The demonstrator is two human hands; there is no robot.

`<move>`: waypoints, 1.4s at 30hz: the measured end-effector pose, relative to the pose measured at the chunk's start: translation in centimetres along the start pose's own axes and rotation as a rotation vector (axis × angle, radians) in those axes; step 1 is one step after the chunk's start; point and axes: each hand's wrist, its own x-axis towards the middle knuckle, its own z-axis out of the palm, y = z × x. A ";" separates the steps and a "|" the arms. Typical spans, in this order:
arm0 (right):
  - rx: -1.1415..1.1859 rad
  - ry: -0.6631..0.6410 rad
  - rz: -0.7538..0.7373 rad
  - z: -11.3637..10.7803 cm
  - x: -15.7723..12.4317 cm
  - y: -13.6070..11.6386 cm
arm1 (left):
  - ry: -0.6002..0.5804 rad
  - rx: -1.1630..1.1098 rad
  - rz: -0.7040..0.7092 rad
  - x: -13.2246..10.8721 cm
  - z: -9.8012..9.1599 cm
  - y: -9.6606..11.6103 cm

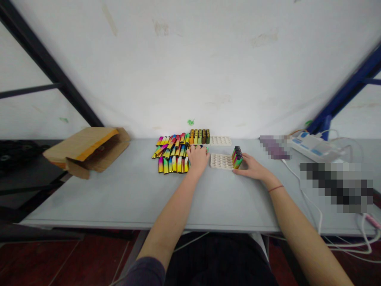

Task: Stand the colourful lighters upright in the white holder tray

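Observation:
My left hand (198, 159) reaches to the right edge of a pile of shiny rainbow-coloured tubes (169, 149) with dark ends. Its fingers curl down over some of them, largely hiding what they grip. To the right lies a white tray (220, 161) with rows of round holes. A row of the tubes (237, 157) stands upright in the tray's right end, black tops up. My right hand (251, 167) is around that end, thumb at the front corner and fingers behind the row, steadying tray and tubes.
Behind are a block of upright tubes (200, 136) and a second white tray (220, 140), near the wall. An open cardboard box (86, 151) lies on the left of the grey table (119, 202). On the right are a power strip (315, 147), white cables and blurred-out objects.

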 end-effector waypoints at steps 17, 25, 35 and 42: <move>-0.006 -0.005 -0.005 -0.1 0.0 -0.2 | -0.032 -0.074 -0.026 0.1 0.9 1.0; -0.002 0.001 -0.010 0.0 0.0 -0.1 | 0.140 -0.487 -0.066 1.0 0.3 0.9; -0.007 -0.001 -0.029 -0.3 0.0 -0.6 | -0.096 -1.440 -0.278 0.7 0.2 2.6; -0.010 -0.009 -0.030 -0.3 0.1 -0.6 | -0.103 -1.518 -0.187 0.0 -0.5 2.9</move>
